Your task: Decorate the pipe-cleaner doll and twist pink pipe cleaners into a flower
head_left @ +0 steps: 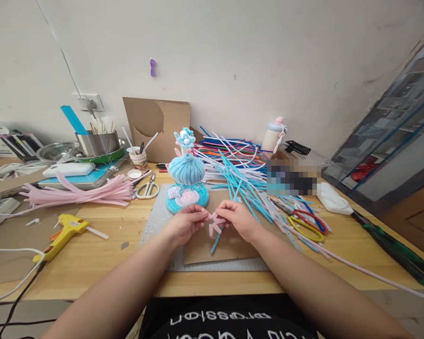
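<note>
Between my hands is a small pink pipe-cleaner piece (215, 228), bent into several short points like a star or flower. My left hand (190, 223) pinches its left side, and my right hand (237, 219) pinches its upper right side. Beneath them lies a brown cardboard sheet (201, 249) on a grey mat (178, 264), with a blue pipe cleaner (216, 244) on the cardboard. Just behind my left hand stands a blue fuzzy figure (186, 169) with a full pleated skirt, on a round blue base (171, 202) with pink and white swirls.
Blue pipe cleaners (245, 186) spread behind my right hand, with multicoloured ones behind. Red-and-yellow scissors (307, 226) and green-handled cutters (397, 247) lie right. A yellow glue gun (64, 235), pink pipe cleaners (81, 190) and white-handled scissors (147, 189) are left. A bottle (271, 139) stands behind.
</note>
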Tool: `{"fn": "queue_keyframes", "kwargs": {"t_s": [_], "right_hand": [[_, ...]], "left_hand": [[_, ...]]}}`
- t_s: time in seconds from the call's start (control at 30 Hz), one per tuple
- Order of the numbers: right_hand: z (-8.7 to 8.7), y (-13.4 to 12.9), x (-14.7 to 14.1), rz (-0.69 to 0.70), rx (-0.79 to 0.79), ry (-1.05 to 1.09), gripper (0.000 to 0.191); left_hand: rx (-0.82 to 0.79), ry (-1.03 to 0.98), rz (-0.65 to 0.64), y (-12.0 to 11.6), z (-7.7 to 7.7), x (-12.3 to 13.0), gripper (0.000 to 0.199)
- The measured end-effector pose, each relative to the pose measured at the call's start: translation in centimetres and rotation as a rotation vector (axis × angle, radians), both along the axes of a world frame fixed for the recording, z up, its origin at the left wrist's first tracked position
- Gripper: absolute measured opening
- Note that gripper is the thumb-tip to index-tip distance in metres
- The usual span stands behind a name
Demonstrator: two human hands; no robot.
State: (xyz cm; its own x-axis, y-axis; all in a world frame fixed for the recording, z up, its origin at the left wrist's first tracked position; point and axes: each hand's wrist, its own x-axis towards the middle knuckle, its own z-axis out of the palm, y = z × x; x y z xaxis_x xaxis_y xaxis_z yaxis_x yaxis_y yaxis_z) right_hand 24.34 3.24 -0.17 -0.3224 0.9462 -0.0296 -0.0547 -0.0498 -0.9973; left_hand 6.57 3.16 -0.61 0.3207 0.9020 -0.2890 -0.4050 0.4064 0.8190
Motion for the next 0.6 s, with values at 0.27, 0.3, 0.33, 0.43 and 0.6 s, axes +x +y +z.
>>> {"fn": "queue_keyframes", "kwargs": {"t_s": [0.27,0.3,0.33,0.43,0.6], "right_hand": [[-0.03,0.01,-0.01,0.008,-0.036,0.033,0.029],[-0.08,0.01,-0.03,0.009,-0.043,0.029,0.029],[-0.14,0.02,-0.04,0.011,-0.053,0.026,0.029],[-0.25,0.08,-0.03,0.032,-0.103,0.017,0.028],[-0.3,0.3,0.12,0.068,-0.155,0.051,0.027]], "left_hand": [[-0.002,-0.038,-0.028,-0.26,0.15,0.34,0.014],[0.061,0.006,-0.036,-0.3,0.09,0.34,0.015],[0.142,0.068,-0.047,-0.31,0.01,0.32,0.016],[0.391,0.269,-0.092,-0.17,-0.22,0.14,0.025],[0.689,0.612,-0.108,-0.14,0.37,-0.19,0.025]]}}
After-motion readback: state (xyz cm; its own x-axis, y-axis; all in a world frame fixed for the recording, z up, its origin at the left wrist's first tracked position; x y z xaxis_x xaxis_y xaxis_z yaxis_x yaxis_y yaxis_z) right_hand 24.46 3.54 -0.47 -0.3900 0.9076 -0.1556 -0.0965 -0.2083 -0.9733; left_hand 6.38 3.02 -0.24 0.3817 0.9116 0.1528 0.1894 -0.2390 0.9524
